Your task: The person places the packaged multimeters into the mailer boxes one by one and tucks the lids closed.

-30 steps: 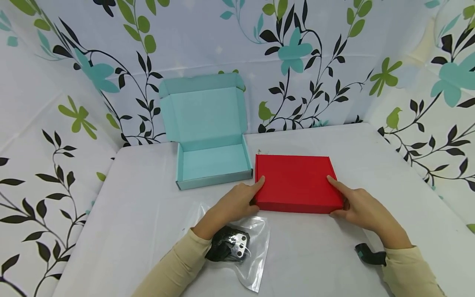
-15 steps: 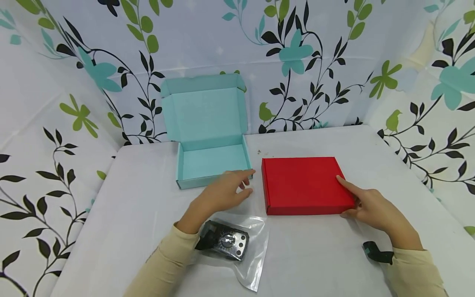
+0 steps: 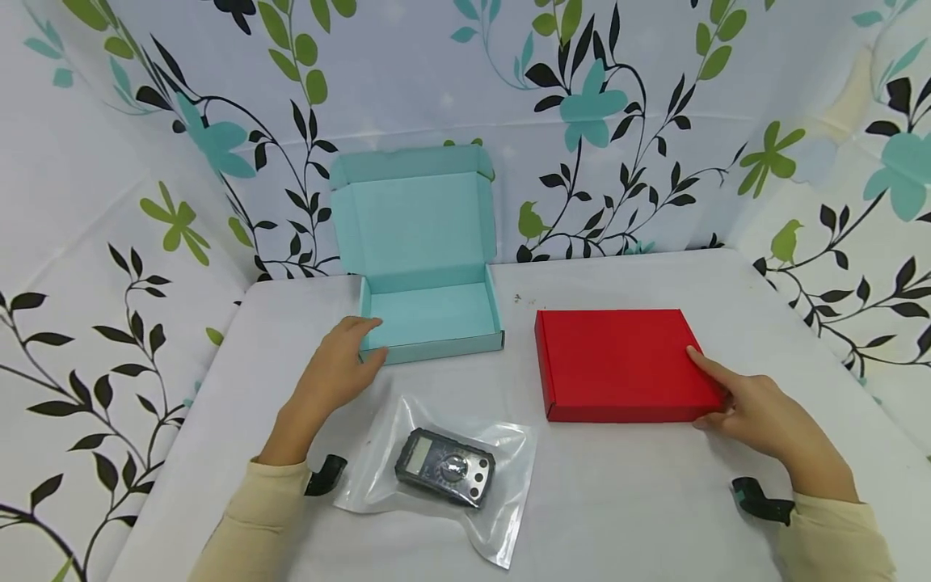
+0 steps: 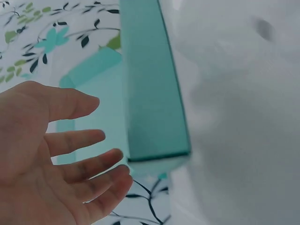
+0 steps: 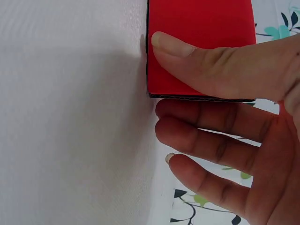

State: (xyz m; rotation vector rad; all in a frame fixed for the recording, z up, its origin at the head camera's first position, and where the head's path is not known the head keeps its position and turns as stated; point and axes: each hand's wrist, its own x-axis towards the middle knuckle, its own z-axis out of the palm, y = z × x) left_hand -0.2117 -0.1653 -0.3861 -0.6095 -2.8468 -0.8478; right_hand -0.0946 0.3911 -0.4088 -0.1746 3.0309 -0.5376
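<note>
My right hand grips the right front corner of a closed red cardboard box lying on the table. In the right wrist view the thumb lies across the red box, and the other fingers extend beside its end. At the left, my left hand hovers with fingers spread beside the front left corner of a teal cardboard box. That box stands with its lid raised and nothing inside. The left wrist view shows the hand next to the teal box's wall, holding nothing.
A clear plastic bag with a dark multimeter in it lies on the table in front of the boxes. White cloth covers the table. Leaf-patterned fabric hangs behind and at the sides.
My left hand has let go of the red box's left side and moved left to the teal box. The red box has shifted slightly right with my right hand still on it.
</note>
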